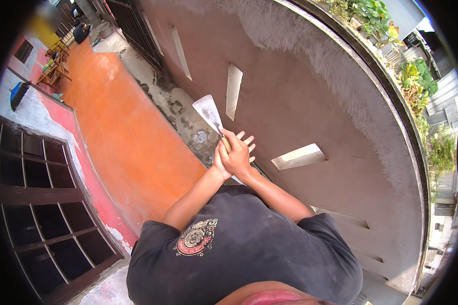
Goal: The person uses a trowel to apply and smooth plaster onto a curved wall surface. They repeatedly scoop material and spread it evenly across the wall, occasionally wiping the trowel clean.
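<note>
A putty knife (207, 111) with a wide, whitish-smeared metal blade and a pale handle points up and away in front of my chest. My right hand (236, 158) is closed around its handle, with the thumb lying along it. Behind it, my left hand (220, 162) presses against the right one. The left fingers stick out past the right hand, stretched and apart, while its palm is mostly hidden. Just under my wrists a pale, thin sliver (236, 179) shows; I cannot make out what it is.
A rough plastered wall (310, 96) with slanted slots rises at the right, plants (417, 81) beyond its top. Orange tiled floor (117, 127) runs along the left, beside a dark-framed window (40, 213). A broom head (19, 95) hangs at the left; wooden chairs (54, 71) stand farther off.
</note>
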The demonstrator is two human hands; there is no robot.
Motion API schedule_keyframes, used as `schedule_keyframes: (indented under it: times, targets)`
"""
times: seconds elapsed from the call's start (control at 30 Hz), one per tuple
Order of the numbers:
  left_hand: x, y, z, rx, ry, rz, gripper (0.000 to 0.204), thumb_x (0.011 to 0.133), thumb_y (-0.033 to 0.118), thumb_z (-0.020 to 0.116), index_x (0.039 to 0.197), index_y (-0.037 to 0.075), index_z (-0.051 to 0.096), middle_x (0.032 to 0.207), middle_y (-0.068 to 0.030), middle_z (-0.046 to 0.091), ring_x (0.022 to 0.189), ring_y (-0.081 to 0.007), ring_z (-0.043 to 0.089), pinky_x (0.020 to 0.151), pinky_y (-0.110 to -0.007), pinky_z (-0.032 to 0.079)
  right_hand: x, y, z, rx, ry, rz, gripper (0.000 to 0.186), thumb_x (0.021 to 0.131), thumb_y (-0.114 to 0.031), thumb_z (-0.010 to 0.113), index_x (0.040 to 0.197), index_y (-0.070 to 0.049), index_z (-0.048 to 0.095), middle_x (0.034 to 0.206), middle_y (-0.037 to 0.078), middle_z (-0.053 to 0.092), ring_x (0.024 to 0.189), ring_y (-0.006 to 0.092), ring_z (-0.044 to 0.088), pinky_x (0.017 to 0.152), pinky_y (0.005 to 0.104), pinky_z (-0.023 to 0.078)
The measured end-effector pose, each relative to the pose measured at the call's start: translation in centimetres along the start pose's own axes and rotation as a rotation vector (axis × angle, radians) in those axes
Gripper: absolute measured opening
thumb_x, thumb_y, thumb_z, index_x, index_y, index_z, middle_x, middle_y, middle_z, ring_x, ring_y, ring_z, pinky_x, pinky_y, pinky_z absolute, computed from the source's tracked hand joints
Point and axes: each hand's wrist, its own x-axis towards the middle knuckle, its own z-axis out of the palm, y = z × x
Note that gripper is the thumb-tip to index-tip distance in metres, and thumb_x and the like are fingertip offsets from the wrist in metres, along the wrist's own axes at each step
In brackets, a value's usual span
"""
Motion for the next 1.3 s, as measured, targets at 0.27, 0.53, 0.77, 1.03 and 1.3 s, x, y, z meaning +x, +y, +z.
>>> schedule_keyframes:
  times: [0.27, 0.53, 0.77, 1.03, 1.3]
  targets:
    - [5.4, -3.2, 1.8, 0.388, 0.346, -0.014, 0.078, 0.104, 0.062, 0.029, 0.160, 0.008, 0.015, 0.155, -0.0202, 0.038, 0.138, -0.0330, 0.047, 0.111, -0.046, 0.042, 5.3, 9.5, -7.4, 0.512, 0.028, 0.066, 0.043, 0.095, -0.002, 0.062, 0.138, -0.005, 0.057, 0.089, 0.004, 0.065, 0.071, 0.0074, 0.055, 0.067, 0.0257, 0.050]
    - [15.0, 1.2, -1.1, 0.947, 0.254, -0.059, 0.057, 0.106, 0.049, 0.044, 0.141, 0.004, 0.045, 0.102, -0.0088, 0.066, 0.102, -0.0189, 0.064, 0.101, -0.039, 0.046, 8.1, 9.6, -16.4, 0.835, -0.339, 0.367, 0.045, 0.104, -0.013, 0.054, 0.147, -0.007, 0.043, 0.084, 0.004, 0.061, 0.068, 0.0083, 0.057, 0.062, 0.0227, 0.045]
    - [20.9, 3.1, 0.8, 0.794, 0.196, 0.015, 0.050, 0.104, 0.049, 0.052, 0.122, 0.003, 0.059, 0.096, -0.0076, 0.067, 0.093, -0.0183, 0.065, 0.092, -0.037, 0.052, 9.9, 6.1, -17.8, 1.266, -0.127, 0.649, 0.043, 0.104, -0.015, 0.051, 0.145, -0.006, 0.044, 0.074, 0.006, 0.053, 0.045, 0.0055, 0.038, 0.043, 0.0216, 0.033]
    - [23.6, 6.1, 3.1, 0.262, 0.325, -0.015, 0.047, 0.096, 0.054, 0.063, 0.096, 0.008, 0.058, 0.072, -0.0070, 0.063, 0.067, -0.0200, 0.064, 0.075, -0.039, 0.056, 11.8, 1.2, -12.9, 1.480, 0.072, 0.759, 0.051, 0.105, -0.015, 0.047, 0.154, -0.009, 0.034, 0.071, 0.004, 0.046, 0.043, 0.0059, 0.034, 0.041, 0.0209, 0.029]
    - [24.1, 7.2, 4.0, 0.211, 0.454, 0.138, 0.049, 0.091, 0.052, 0.070, 0.091, 0.006, 0.055, 0.057, -0.0053, 0.055, 0.049, -0.0166, 0.055, 0.054, -0.034, 0.051, 13.5, -0.2, -12.3, 1.317, 0.024, 0.764, 0.052, 0.107, -0.014, 0.044, 0.157, -0.008, 0.032, 0.070, 0.000, 0.046, 0.045, 0.0050, 0.034, 0.044, 0.0205, 0.029]
